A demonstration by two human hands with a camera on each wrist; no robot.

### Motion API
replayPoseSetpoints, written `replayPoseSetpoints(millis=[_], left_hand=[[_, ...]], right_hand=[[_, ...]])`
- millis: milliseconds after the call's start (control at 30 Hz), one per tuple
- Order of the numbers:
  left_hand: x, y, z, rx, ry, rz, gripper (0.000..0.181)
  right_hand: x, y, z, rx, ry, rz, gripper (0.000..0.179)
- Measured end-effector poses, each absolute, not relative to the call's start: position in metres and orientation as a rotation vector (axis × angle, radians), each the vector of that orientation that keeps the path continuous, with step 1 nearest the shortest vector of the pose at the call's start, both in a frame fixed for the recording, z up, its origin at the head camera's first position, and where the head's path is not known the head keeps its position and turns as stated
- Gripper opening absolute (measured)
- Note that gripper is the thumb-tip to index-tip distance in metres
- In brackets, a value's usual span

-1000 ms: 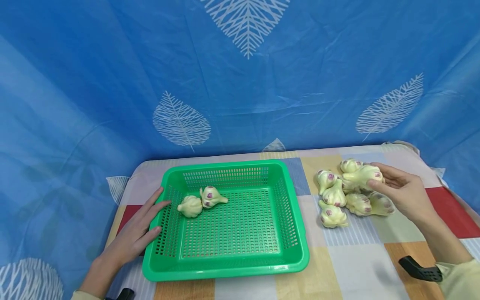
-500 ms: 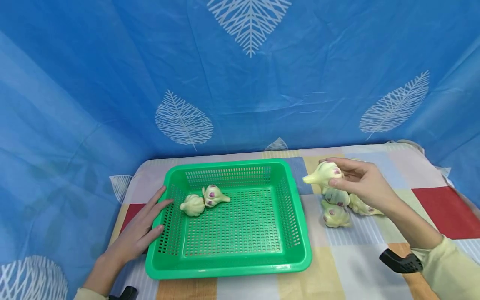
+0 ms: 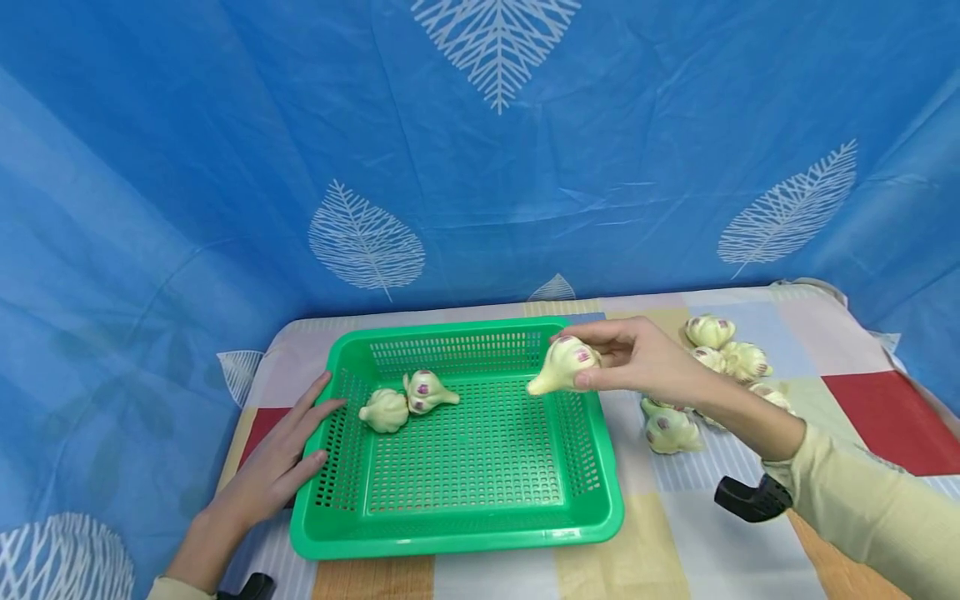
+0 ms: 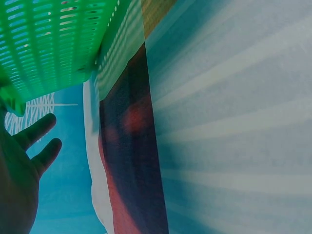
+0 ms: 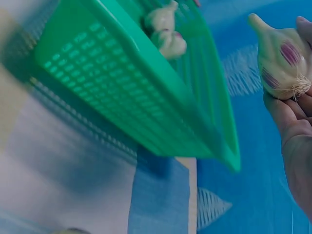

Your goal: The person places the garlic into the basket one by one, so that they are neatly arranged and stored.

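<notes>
A garlic bulb [image 3: 567,364] with purple streaks is pinched between the thumb and fingers of my right hand [image 3: 637,358], over the right side of a green basket [image 3: 450,546]. The right wrist view shows the same garlic bulb [image 5: 282,61], its stem and hairy root end plain to see. My left hand [image 3: 270,458] rests at the basket's left rim with fingers extended; in the left wrist view the hand [image 4: 24,161] is dark beside the basket wall [image 4: 58,44]. Inside the basket, toward its left, lie two garlic bulbs [image 3: 384,411], [image 5: 163,24] side by side.
Several more garlic bulbs [image 3: 671,429] lie in a loose group on the checked tablecloth [image 3: 637,517], right of the basket and partly hidden by my right forearm. A blue leaf-patterned curtain [image 3: 525,208] hangs behind the table.
My right hand has lifted one garlic bulb off the group and carried it left, to above the basket's right side. My left hand has stayed at the left rim.
</notes>
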State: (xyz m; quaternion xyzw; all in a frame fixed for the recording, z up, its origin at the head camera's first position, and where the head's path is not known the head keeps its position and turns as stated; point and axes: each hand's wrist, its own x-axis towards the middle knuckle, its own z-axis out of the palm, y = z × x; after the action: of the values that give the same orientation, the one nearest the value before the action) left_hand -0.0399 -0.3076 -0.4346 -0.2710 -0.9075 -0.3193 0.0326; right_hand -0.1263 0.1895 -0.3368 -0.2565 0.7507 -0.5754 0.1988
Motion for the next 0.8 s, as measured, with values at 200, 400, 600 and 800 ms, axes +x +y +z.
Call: replayPoseSetpoints(millis=[200, 400, 600, 800], left_hand=[[-0.039, -0.308, -0.436, -0.835, -2.79, -0.991, 0.069], [-0.04, -0.308, -0.435, -0.834, -2.793, -0.989, 0.069], [-0.04, -0.308, -0.433, -0.821, -2.804, -0.974, 0.069], [-0.04, -0.308, -0.433, -0.822, -2.81, -0.967, 0.069]], right_hand=[[-0.13, 0.16, -0.341, -0.722, 1.968, -1.542, 0.053], [-0.134, 0.132, -0.35, -0.848, 1.931, -1.446, 0.049], [-0.144, 0.108, -0.355, -0.904, 1.991, -1.332, 0.051], [-0.154, 0.09, -0.372, -0.915, 2.048, -1.201, 0.054]])
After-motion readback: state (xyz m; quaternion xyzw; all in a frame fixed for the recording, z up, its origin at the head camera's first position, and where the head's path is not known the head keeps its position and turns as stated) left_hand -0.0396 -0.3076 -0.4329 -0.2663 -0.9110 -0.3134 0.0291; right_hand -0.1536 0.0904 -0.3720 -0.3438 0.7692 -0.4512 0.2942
